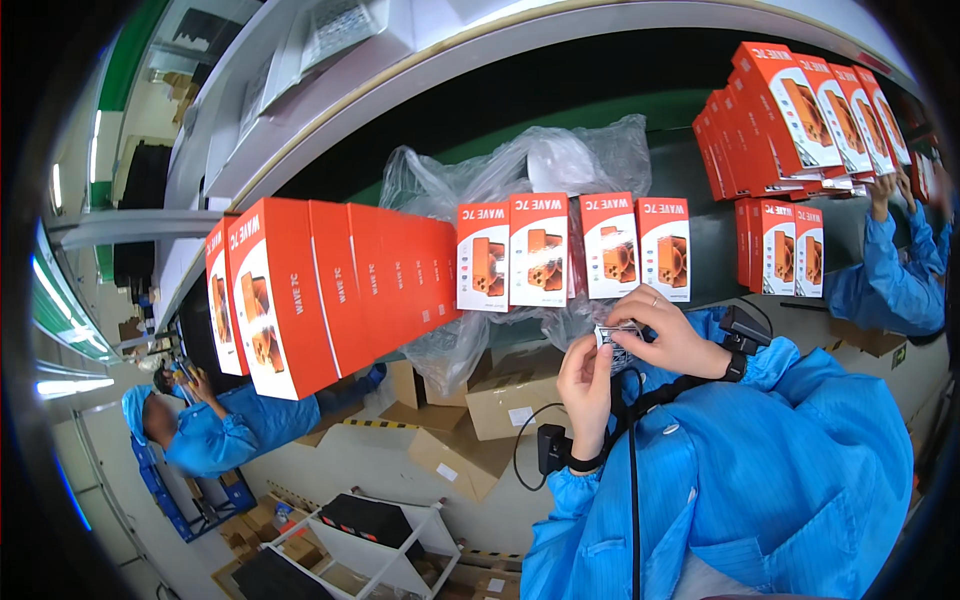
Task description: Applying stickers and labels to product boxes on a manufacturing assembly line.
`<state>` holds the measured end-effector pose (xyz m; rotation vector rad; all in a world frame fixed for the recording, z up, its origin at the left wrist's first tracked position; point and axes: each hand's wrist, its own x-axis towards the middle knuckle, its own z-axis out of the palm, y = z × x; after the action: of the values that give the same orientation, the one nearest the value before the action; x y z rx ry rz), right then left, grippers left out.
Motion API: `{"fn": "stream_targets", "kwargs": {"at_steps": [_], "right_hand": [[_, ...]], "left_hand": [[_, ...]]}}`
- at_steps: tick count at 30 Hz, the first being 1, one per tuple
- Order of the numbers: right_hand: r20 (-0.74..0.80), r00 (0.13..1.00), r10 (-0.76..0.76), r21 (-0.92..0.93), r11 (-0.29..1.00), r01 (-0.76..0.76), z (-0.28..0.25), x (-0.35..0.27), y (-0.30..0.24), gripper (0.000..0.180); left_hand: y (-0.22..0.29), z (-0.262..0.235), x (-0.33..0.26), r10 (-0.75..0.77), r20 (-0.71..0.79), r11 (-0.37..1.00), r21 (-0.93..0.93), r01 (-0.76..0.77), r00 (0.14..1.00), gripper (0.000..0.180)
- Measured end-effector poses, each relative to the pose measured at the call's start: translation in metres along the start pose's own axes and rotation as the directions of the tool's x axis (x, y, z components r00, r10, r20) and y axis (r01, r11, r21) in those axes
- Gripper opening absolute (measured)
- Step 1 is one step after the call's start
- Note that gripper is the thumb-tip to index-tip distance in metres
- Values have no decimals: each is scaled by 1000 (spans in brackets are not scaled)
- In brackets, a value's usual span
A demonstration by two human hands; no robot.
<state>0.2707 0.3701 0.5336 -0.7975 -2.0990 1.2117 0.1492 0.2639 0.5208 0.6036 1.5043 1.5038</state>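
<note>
My left hand (585, 388) and my right hand (655, 330) meet in front of the nearest boxes, fingers closed on a small white piece with dark print (620, 338), which looks like a strip of labels. Fingers cover much of it. Just beyond my hands stand upright red and white boxes with a phone picture: one box (664, 250) by my right hand, another box (608, 246) beside it, and a pair further left, including a white-fronted box (538, 250). A long row of the same red boxes (330, 290) stretches to the left.
Crumpled clear plastic (500, 165) lies behind and under the boxes on the dark green surface. More stacked red boxes (780, 110) stand at right, near a co-worker's blue sleeve (880, 270). Another person (225, 425) is at left. Cardboard cartons (515, 395) and a white rack (390, 550) sit below.
</note>
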Motion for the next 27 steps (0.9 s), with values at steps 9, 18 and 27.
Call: {"fn": "stream_targets", "kwargs": {"at_steps": [9, 18, 27], "right_hand": [[213, 963, 165, 206, 956, -210, 45, 36, -8, 13], [296, 909, 292, 412, 820, -398, 93, 71, 1, 9], [301, 865, 402, 121, 884, -452, 127, 107, 52, 12]], "left_hand": [[1, -53, 20, 24, -29, 997, 78, -22, 999, 13], [7, -94, 48, 372, 62, 706, 629, -325, 926, 26], [-23, -142, 53, 228, -323, 734, 677, 56, 918, 16]]}}
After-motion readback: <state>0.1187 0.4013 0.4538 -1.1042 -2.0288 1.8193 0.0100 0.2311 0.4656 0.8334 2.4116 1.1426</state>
